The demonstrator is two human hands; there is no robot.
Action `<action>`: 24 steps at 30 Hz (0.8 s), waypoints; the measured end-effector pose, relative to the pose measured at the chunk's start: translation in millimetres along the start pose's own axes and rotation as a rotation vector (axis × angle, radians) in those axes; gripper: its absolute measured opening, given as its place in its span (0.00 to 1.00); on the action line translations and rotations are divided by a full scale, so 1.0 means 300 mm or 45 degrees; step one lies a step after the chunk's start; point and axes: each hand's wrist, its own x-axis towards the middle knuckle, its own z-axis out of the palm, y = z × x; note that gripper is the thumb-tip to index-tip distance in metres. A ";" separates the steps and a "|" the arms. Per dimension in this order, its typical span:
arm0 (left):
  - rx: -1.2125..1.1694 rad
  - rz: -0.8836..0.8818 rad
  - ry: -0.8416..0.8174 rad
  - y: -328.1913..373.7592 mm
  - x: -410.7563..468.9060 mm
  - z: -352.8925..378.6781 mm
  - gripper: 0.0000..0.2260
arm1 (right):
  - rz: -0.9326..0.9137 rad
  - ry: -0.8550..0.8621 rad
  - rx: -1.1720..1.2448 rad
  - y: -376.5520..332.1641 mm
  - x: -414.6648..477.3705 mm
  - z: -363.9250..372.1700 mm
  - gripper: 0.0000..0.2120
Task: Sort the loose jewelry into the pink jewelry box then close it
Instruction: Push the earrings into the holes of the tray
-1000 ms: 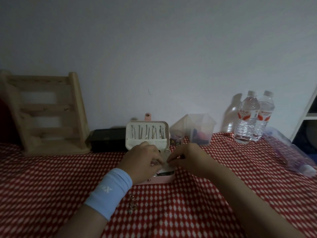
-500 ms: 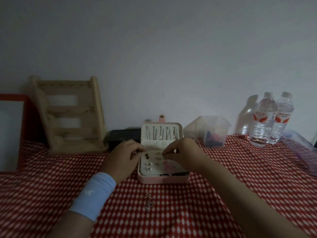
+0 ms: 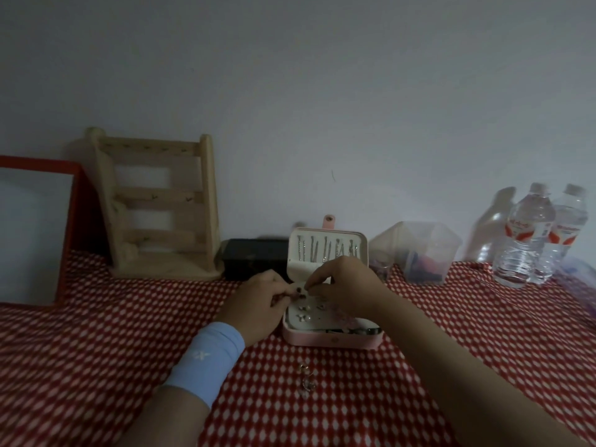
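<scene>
Fingers of our left hand (image 3: 258,301) and right hand (image 3: 346,282) pinch a small dark earring (image 3: 300,289) over the open pink jewelry box (image 3: 332,341). Loose jewelry (image 3: 306,379) lies on the table (image 3: 96,350) near its front.

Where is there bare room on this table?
Bare cloth lies left of the left arm, before the rack, and right of the right arm, before the bottles. Crowded: the back row, and between the arms, where loose jewelry lies by the pink box.

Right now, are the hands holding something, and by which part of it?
The left hand and the right hand seem to pinch one small dark piece of jewelry above the pink jewelry box. Which part they pinch is too small to tell.
</scene>
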 end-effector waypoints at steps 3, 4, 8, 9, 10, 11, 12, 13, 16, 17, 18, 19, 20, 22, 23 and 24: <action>0.004 -0.001 -0.006 -0.002 0.004 0.002 0.09 | 0.032 0.034 0.031 0.018 -0.020 -0.048 0.05; 0.001 -0.003 -0.012 -0.004 0.006 0.004 0.09 | 0.059 0.040 0.054 0.033 -0.030 -0.071 0.05; 0.015 -0.024 -0.049 -0.006 0.018 0.001 0.08 | 0.134 0.073 0.085 0.101 -0.073 -0.141 0.06; 0.030 -0.032 -0.051 -0.003 0.022 -0.003 0.08 | 0.141 0.084 0.090 0.116 -0.083 -0.149 0.06; 0.056 -0.040 -0.046 0.003 0.028 -0.008 0.07 | 0.153 0.094 0.102 0.131 -0.094 -0.155 0.06; 0.087 -0.050 -0.036 0.015 0.037 -0.012 0.07 | 0.166 0.094 0.111 0.147 -0.105 -0.160 0.06; 0.103 -0.058 -0.015 0.022 0.042 -0.023 0.06 | 0.169 0.077 0.111 0.155 -0.108 -0.154 0.07; 0.104 -0.046 0.006 0.042 0.053 -0.027 0.06 | 0.169 0.057 0.103 0.165 -0.116 -0.150 0.07; 0.104 0.039 0.015 0.118 0.089 -0.019 0.06 | 0.146 0.006 0.085 0.180 -0.131 -0.124 0.07; 0.107 0.074 -0.010 0.143 0.099 -0.008 0.06 | 0.132 -0.010 0.069 0.175 -0.133 -0.116 0.07; 0.114 0.106 -0.041 0.164 0.105 0.007 0.07 | 0.113 -0.020 0.040 0.169 -0.133 -0.110 0.07; 0.127 0.136 -0.074 0.180 0.109 0.024 0.07 | 0.086 -0.021 0.001 0.164 -0.133 -0.104 0.08; 0.141 0.163 -0.102 0.189 0.112 0.042 0.08 | 0.056 -0.014 -0.039 0.161 -0.131 -0.100 0.08; 0.178 0.205 -0.127 0.189 0.110 0.071 0.08 | 0.020 0.002 -0.082 0.158 -0.127 -0.092 0.08; 0.196 0.218 -0.130 0.187 0.106 0.079 0.08 | 0.018 -0.001 -0.084 0.157 -0.128 -0.090 0.08; 0.208 0.227 -0.129 0.184 0.100 0.084 0.08 | 0.011 -0.003 -0.087 0.156 -0.128 -0.088 0.08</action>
